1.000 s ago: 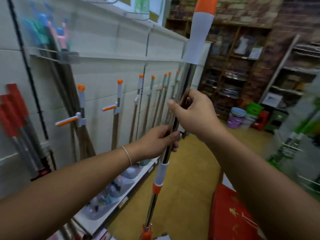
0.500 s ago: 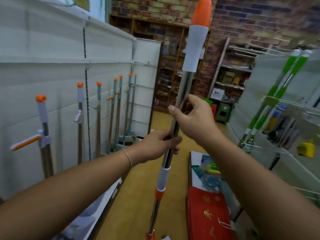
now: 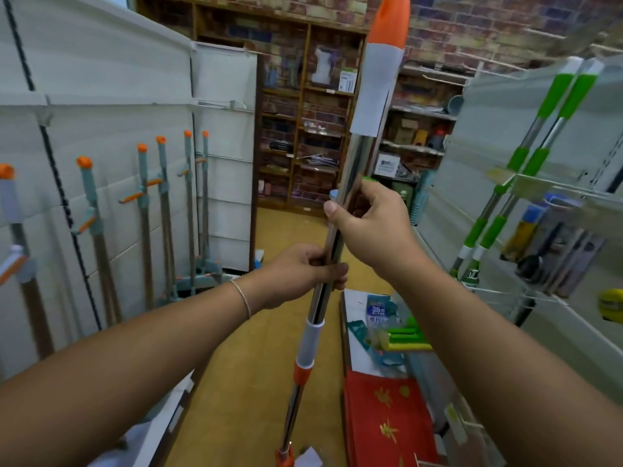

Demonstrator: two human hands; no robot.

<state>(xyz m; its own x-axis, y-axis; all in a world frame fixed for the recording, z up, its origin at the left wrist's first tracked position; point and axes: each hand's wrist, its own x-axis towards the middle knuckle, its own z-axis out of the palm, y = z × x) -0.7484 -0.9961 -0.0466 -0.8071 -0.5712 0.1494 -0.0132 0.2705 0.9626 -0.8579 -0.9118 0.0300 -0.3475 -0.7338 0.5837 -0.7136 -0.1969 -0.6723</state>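
I hold a long mop pole [image 3: 357, 163] nearly upright in the middle of a shop aisle. Its shaft is shiny metal, with a white and orange grip at the top and a white and orange collar [image 3: 308, 352] lower down. My right hand [image 3: 371, 227] grips the shaft higher up, thumb on the left side. Just below it, my left hand [image 3: 300, 274] curls round the same shaft above the collar. The pole's lower end leaves the view at the bottom edge.
Several orange-tipped mop poles [image 3: 161, 210] hang along the white wall panel on the left. Green-handled poles [image 3: 526, 170] and hanging tools [image 3: 556, 244] fill the rack on the right. Red packets [image 3: 387, 419] lie on a low shelf. Wooden shelving [image 3: 303, 129] stands against the brick wall ahead.
The view has swung right, from the left wall rack to facing down the aisle. Both hands keep their grip on the pole in the same places.
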